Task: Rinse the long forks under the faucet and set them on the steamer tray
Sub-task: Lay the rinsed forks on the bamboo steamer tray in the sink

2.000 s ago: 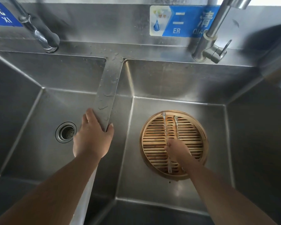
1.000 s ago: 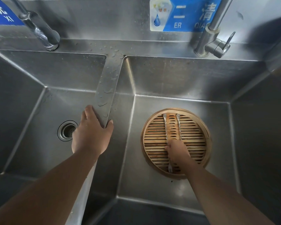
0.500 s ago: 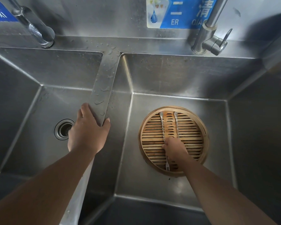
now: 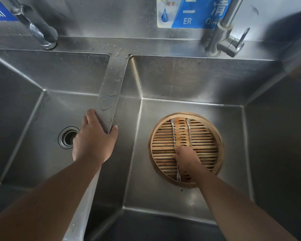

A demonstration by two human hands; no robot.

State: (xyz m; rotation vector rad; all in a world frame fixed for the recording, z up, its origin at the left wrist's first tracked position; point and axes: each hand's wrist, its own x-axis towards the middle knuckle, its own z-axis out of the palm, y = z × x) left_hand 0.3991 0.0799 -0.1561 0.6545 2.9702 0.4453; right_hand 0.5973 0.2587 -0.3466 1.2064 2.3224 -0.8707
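A round bamboo steamer tray point(image 4: 214, 164) lies on the floor of the right sink basin. Two long metal forks lie side by side across its slats, handle ends at the far rim. The left fork point(image 4: 173, 136) shows its tines near the front rim; the right fork point(image 4: 189, 133) has its lower half hidden under my hand. My right hand point(image 4: 186, 159) rests on the middle of both forks, fingers curled over them. My left hand point(image 4: 94, 141) grips the wet steel divider point(image 4: 111, 94) between the basins. The right faucet point(image 4: 222, 35) stands behind the right basin, no water running.
The left basin has a round drain point(image 4: 67, 137) and its own faucet point(image 4: 36, 26) at the back. A blue sign point(image 4: 189, 13) is on the back wall. Steep steel walls enclose both basins.
My hands and the forks hold nearly the same places. Only the view has shifted slightly.
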